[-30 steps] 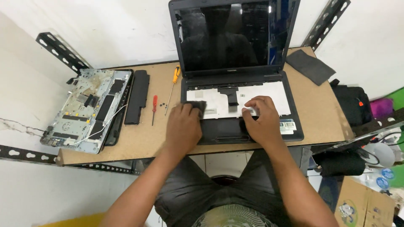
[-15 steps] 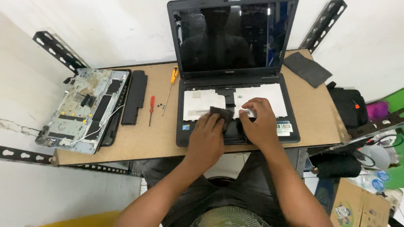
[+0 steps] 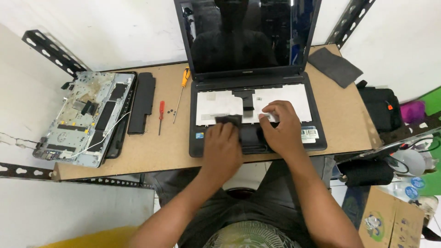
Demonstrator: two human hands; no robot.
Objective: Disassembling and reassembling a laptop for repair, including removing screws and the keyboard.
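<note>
An open black laptop (image 3: 199, 143) lies on the wooden table (image 3: 151, 149) with its keyboard off, so a white metal tray (image 3: 216, 103) shows. My left hand (image 3: 223, 147) rests on the palm rest and pinches a small dark cloth (image 3: 228, 120) at the tray's lower edge. My right hand (image 3: 281, 128) sits just to its right, fingers curled over a small white piece (image 3: 271, 118) that is mostly hidden. The two hands are almost touching. The dark screen (image 3: 248, 36) stands upright behind them.
At the table's left lie a stripped laptop chassis (image 3: 82, 117) and a black battery (image 3: 141, 102). Beside them lie a red screwdriver (image 3: 161, 115), an orange-handled screwdriver (image 3: 181, 92) and loose screws (image 3: 171, 111). A grey pad (image 3: 334, 66) lies far right, a black bag (image 3: 379, 108) beyond the edge.
My left hand has slid right along the palm rest with the dark cloth, from the left side to the middle next to my right hand. The right hand has barely moved.
</note>
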